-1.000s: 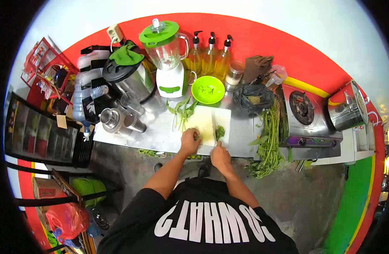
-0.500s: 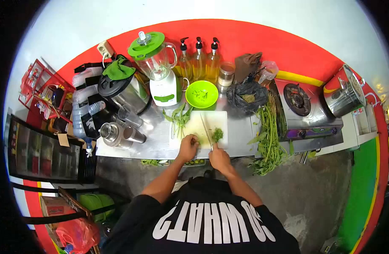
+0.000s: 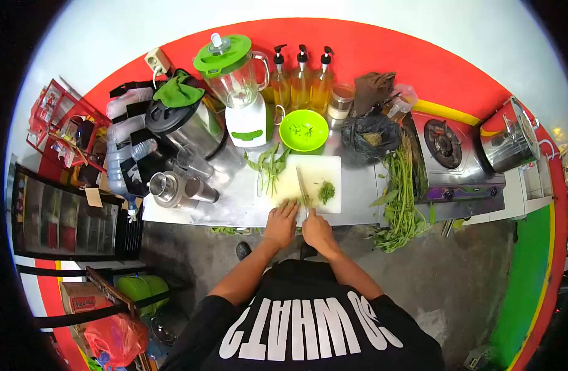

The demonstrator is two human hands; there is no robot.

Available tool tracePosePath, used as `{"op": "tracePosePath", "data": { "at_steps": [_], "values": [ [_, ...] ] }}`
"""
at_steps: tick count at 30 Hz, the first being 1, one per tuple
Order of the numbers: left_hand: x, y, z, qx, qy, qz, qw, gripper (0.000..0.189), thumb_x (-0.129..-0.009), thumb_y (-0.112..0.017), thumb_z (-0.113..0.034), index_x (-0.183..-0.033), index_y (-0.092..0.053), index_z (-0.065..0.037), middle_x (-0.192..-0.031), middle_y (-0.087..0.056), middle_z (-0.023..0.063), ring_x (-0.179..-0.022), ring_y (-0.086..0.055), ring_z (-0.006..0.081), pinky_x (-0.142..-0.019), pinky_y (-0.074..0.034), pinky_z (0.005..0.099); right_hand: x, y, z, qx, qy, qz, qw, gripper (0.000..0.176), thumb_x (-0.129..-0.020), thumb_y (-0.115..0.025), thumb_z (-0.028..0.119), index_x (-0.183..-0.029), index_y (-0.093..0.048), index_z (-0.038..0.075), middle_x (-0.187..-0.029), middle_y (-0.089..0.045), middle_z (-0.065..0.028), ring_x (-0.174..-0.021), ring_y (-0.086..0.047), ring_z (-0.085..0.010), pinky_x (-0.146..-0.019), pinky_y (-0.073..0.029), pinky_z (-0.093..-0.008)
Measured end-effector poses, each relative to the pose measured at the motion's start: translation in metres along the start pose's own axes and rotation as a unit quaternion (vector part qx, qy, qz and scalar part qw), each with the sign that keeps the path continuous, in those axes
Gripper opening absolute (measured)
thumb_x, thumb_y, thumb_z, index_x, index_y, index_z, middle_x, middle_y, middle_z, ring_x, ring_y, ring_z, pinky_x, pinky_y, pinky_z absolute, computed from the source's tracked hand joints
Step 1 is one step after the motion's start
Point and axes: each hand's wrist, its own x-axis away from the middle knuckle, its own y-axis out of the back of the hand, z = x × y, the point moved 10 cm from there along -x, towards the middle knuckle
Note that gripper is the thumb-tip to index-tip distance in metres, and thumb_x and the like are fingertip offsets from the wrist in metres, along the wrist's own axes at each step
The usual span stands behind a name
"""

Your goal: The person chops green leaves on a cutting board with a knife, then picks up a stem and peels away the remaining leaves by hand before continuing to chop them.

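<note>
My right hand (image 3: 318, 234) grips the handle of a knife (image 3: 302, 185), whose blade points away from me over the white cutting board (image 3: 325, 169). Just left of the handle, my left hand (image 3: 281, 224) lies palm down at the board's front edge with its fingers stretched out. Nothing shows in its grasp, though the underside is hidden. To the right of the blade sits a small heap of chopped greens (image 3: 326, 192). Leafy stems (image 3: 269, 167) rest on the board's left side. Behind the board stands a lime-green bowl (image 3: 303, 144) with cut green pieces inside.
A blender (image 3: 242, 120), several pump bottles (image 3: 301, 83) and a jar (image 3: 341, 102) line the back. Metal cups (image 3: 200, 190) and a large pot (image 3: 185, 123) stand left. On the right are a black plastic bag (image 3: 365, 141), long green stalks (image 3: 399, 207) overhanging the edge, and a gas stove (image 3: 448, 162).
My left hand has gone from curled fingers over the board to lying flat by its front edge. The knife stays in my right hand. The whole view has shifted slightly.
</note>
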Motion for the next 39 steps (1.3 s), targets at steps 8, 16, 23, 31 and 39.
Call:
{"op": "tracePosePath", "data": {
  "at_steps": [8, 16, 23, 31, 39],
  "values": [
    [0.005, -0.002, -0.001, -0.017, 0.013, 0.018, 1.0, 0.069, -0.089, -0.058, -0.012, -0.154, -0.037, -0.01, -0.164, -0.03, 0.0096, -0.15, -0.028, 0.0315, -0.119, -0.027, 0.0514, 0.009, -0.006, 0.014, 0.006, 0.002, 0.008, 1.0, 0.037, -0.093, -0.056, 0.018, -0.116, -0.048, -0.01, -0.094, -0.067, -0.0358, -0.088, -0.067, -0.0532, -0.079, -0.053, -0.0593],
    [0.005, -0.013, 0.007, -0.004, 0.032, 0.071, 0.997, 0.07, -0.093, -0.057, -0.015, -0.158, -0.031, -0.013, -0.166, -0.026, 0.0072, -0.153, -0.023, 0.0311, -0.122, -0.023, 0.053, -0.003, -0.011, 0.009, 0.006, -0.023, -0.002, 1.0, 0.041, -0.092, -0.056, 0.017, -0.121, -0.046, -0.011, -0.094, -0.068, -0.0337, -0.09, -0.067, -0.0522, -0.082, -0.053, -0.0585],
    [0.003, -0.016, 0.009, 0.003, 0.02, 0.074, 0.997, 0.069, -0.093, -0.058, -0.017, -0.157, -0.033, -0.013, -0.166, -0.026, 0.0097, -0.152, -0.024, 0.0343, -0.12, -0.025, 0.0543, 0.001, -0.021, 0.003, 0.037, -0.037, 0.021, 0.998, 0.045, -0.093, -0.057, 0.019, -0.125, -0.043, -0.01, -0.099, -0.067, -0.0349, -0.093, -0.067, -0.0517, -0.083, -0.054, -0.0578],
    [0.005, -0.01, 0.008, 0.003, 0.008, 0.072, 0.997, 0.069, -0.092, -0.057, -0.017, -0.157, -0.033, -0.012, -0.165, -0.027, 0.0084, -0.152, -0.024, 0.0319, -0.12, -0.026, 0.0537, -0.006, -0.013, 0.013, 0.017, -0.02, 0.031, 0.999, 0.045, -0.093, -0.058, 0.019, -0.123, -0.045, -0.011, -0.099, -0.067, -0.0366, -0.094, -0.067, -0.0523, -0.084, -0.054, -0.0579],
    [0.005, -0.014, 0.012, -0.003, 0.016, 0.091, 0.996, 0.073, -0.092, -0.058, -0.021, -0.159, -0.03, -0.016, -0.166, -0.026, 0.0059, -0.154, -0.02, 0.031, -0.122, -0.02, 0.0537, -0.012, -0.017, 0.007, -0.003, -0.064, 0.019, 0.998, 0.045, -0.093, -0.053, 0.018, -0.127, -0.043, -0.01, -0.106, -0.067, -0.0349, -0.1, -0.065, -0.0529, -0.089, -0.051, -0.059]
  ]
}}
